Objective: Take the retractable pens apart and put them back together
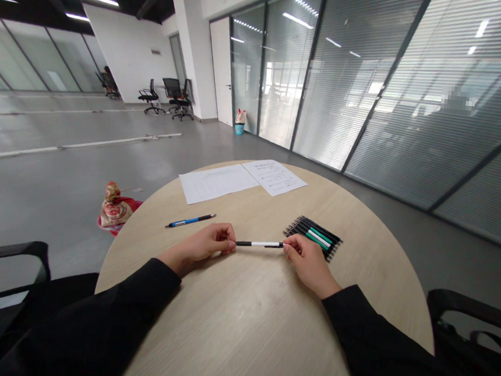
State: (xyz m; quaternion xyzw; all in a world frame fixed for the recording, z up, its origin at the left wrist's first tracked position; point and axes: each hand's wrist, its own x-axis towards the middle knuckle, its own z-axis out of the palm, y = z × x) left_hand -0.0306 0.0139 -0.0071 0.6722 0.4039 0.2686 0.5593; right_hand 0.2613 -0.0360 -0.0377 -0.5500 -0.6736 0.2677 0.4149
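Note:
A white and black pen (263,245) lies crosswise between my two hands, close above or on the tabletop; which of the two I cannot tell. My left hand (211,240) pinches its black tip end. At the other end, my right hand (308,260) grips the black clip end between thumb and fingers. Just beyond my right hand sits a row of several pens (316,233), mostly black with green and white barrels among them, partly hidden by the hand. A single blue and black pen (190,221) rests on the table past my left hand.
Two printed paper sheets (220,183) lie at the far side of the round wooden table (237,339). Black chairs stand at left (42,257) and right (472,307). A red and gold bag (115,208) is on the floor at left. Glass partitions line the right.

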